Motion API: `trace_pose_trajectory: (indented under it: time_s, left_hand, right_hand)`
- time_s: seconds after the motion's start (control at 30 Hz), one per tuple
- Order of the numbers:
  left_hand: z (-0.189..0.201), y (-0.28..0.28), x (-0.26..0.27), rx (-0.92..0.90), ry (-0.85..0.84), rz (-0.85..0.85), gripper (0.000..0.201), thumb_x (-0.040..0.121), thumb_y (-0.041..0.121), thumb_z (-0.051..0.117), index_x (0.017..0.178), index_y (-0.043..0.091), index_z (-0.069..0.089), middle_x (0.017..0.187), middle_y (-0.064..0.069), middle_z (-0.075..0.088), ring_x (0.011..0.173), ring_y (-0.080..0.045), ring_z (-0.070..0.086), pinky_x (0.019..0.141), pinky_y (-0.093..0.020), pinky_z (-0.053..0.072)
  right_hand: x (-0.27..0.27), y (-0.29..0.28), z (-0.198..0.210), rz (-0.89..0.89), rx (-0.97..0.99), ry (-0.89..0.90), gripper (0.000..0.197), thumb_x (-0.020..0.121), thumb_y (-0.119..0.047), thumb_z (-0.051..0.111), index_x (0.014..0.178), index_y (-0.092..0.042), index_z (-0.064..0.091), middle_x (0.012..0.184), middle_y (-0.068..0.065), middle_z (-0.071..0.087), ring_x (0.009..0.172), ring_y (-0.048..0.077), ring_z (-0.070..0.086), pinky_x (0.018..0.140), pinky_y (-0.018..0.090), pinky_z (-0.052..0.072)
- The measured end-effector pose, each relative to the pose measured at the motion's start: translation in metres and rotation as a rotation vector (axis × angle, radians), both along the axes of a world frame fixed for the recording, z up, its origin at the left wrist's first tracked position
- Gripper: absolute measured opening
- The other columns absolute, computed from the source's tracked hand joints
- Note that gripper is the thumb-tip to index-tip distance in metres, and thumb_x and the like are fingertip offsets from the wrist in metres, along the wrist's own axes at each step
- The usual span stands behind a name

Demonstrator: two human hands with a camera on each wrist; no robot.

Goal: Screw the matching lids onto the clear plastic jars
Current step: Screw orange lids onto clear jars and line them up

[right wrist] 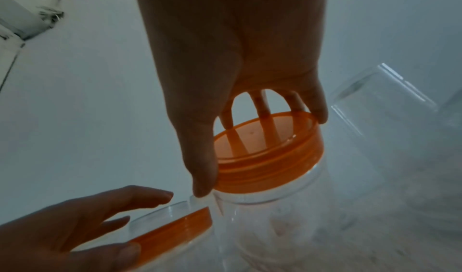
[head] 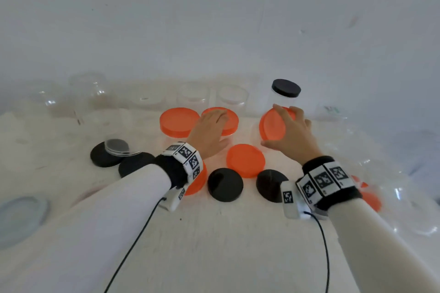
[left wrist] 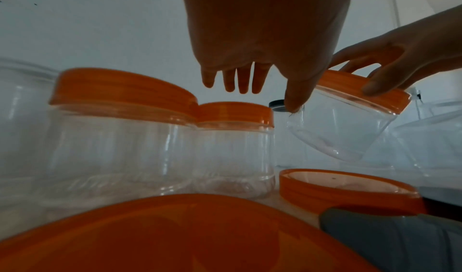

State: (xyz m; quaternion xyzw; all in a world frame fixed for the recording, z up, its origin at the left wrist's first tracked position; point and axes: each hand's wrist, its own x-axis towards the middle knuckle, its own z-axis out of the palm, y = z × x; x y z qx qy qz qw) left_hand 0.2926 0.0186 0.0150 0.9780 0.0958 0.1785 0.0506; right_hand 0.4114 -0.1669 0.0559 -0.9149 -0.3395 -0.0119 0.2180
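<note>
My right hand [head: 283,123] grips an orange lid [head: 271,128] from above, thumb on its near rim and fingers spread over the top. That lid [right wrist: 270,153] sits on a clear jar [right wrist: 275,227], which is tilted and lifted off the table [left wrist: 335,130]. My left hand [head: 214,123] hovers with straight fingers [left wrist: 237,78] just over an orange-lidded jar [left wrist: 235,147] and holds nothing. Beside it on the left stands a second orange-lidded jar [head: 178,121]. A black-lidded jar [head: 285,95] stands behind my right hand.
A loose orange lid [head: 245,159] lies between my wrists, another [head: 197,181] under my left wrist. Black lids [head: 225,184] [head: 271,188] [head: 104,157] lie on the white table [head: 214,245]. Lidless clear jars [head: 231,100] line the back wall and the right side.
</note>
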Motion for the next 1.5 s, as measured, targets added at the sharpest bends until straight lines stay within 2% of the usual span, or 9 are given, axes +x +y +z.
trace_pose_trajectory:
  time_s: [0.2, 0.57, 0.73, 0.8, 0.9, 0.97, 1.13, 1.33, 1.5]
  left_hand:
    - [-0.008, 0.000, 0.028, 0.037, 0.119, 0.088, 0.065, 0.092, 0.042, 0.048, 0.145, 0.013, 0.022, 0.155, -0.004, 0.018, 0.143, -0.022, 0.013, 0.115, -0.043, 0.012]
    - [-0.008, 0.006, 0.039, -0.019, 0.181, 0.095, 0.053, 0.095, 0.031, 0.045, 0.144, 0.017, 0.029, 0.153, -0.001, 0.023, 0.142, -0.020, 0.017, 0.114, -0.044, 0.016]
    - [-0.009, 0.004, 0.040, -0.011, 0.194, 0.103, 0.053, 0.096, 0.031, 0.045, 0.144, 0.017, 0.028, 0.154, -0.001, 0.022, 0.142, -0.021, 0.016, 0.114, -0.046, 0.016]
    - [-0.009, 0.005, 0.039, -0.012, 0.199, 0.103, 0.053, 0.095, 0.030, 0.045, 0.144, 0.017, 0.028, 0.154, -0.001, 0.022, 0.142, -0.021, 0.016, 0.114, -0.046, 0.016]
    - [-0.008, 0.004, 0.039, -0.019, 0.193, 0.100, 0.052, 0.095, 0.029, 0.046, 0.143, 0.016, 0.029, 0.153, -0.001, 0.023, 0.142, -0.021, 0.017, 0.114, -0.046, 0.016]
    - [-0.008, 0.003, 0.040, -0.021, 0.189, 0.103, 0.052, 0.095, 0.028, 0.046, 0.143, 0.016, 0.030, 0.153, -0.002, 0.023, 0.142, -0.021, 0.017, 0.114, -0.047, 0.016]
    - [-0.008, 0.001, 0.040, -0.013, 0.193, 0.112, 0.052, 0.095, 0.026, 0.045, 0.143, 0.016, 0.029, 0.153, -0.002, 0.023, 0.142, -0.021, 0.017, 0.115, -0.047, 0.016]
    - [-0.008, -0.001, 0.040, 0.008, 0.179, 0.118, 0.050, 0.095, 0.025, 0.043, 0.142, 0.015, 0.029, 0.153, -0.003, 0.024, 0.142, -0.021, 0.018, 0.115, -0.047, 0.017]
    - [-0.011, 0.001, 0.040, 0.017, 0.171, 0.104, 0.049, 0.094, 0.024, 0.044, 0.141, 0.014, 0.031, 0.152, -0.004, 0.025, 0.141, -0.022, 0.020, 0.113, -0.048, 0.019]
  right_hand:
    - [0.022, 0.017, -0.007, -0.013, -0.072, 0.023, 0.092, 0.071, -0.040, 0.076, 0.145, -0.035, 0.020, 0.150, 0.004, 0.012, 0.129, 0.037, 0.024, 0.093, 0.048, 0.038]
    - [0.039, 0.047, -0.019, 0.022, -0.149, 0.068, 0.087, 0.075, -0.039, 0.073, 0.145, -0.028, 0.023, 0.151, 0.009, 0.011, 0.132, 0.040, 0.020, 0.102, 0.054, 0.035]
    - [0.044, 0.057, -0.018, 0.041, -0.217, 0.057, 0.079, 0.078, -0.047, 0.068, 0.144, -0.029, 0.027, 0.156, 0.006, 0.008, 0.140, 0.040, 0.008, 0.111, 0.055, 0.020]
    - [0.043, 0.061, -0.019, 0.037, -0.256, 0.024, 0.068, 0.083, -0.047, 0.062, 0.142, -0.031, 0.032, 0.155, 0.008, 0.012, 0.140, 0.039, 0.008, 0.111, 0.054, 0.017]
    - [0.042, 0.061, -0.019, 0.051, -0.247, 0.022, 0.056, 0.089, -0.041, 0.057, 0.140, -0.027, 0.039, 0.146, 0.016, 0.027, 0.132, 0.038, 0.022, 0.106, 0.046, 0.029]
    - [0.041, 0.061, -0.019, 0.063, -0.239, 0.020, 0.055, 0.090, -0.039, 0.057, 0.140, -0.025, 0.039, 0.142, 0.016, 0.031, 0.128, 0.037, 0.027, 0.103, 0.044, 0.034]
    - [0.041, 0.064, -0.018, 0.079, -0.257, 0.004, 0.055, 0.090, -0.039, 0.056, 0.141, -0.025, 0.038, 0.144, 0.015, 0.030, 0.131, 0.036, 0.027, 0.103, 0.045, 0.033]
    - [0.027, 0.061, -0.013, 0.057, -0.368, -0.014, 0.070, 0.086, -0.051, 0.057, 0.144, -0.026, 0.027, 0.154, 0.015, 0.014, 0.137, 0.040, 0.017, 0.109, 0.055, 0.019]
    - [-0.002, 0.029, 0.011, 0.147, -0.323, -0.017, 0.068, 0.087, -0.049, 0.057, 0.144, -0.027, 0.028, 0.155, 0.009, 0.015, 0.138, 0.035, 0.019, 0.109, 0.051, 0.024]
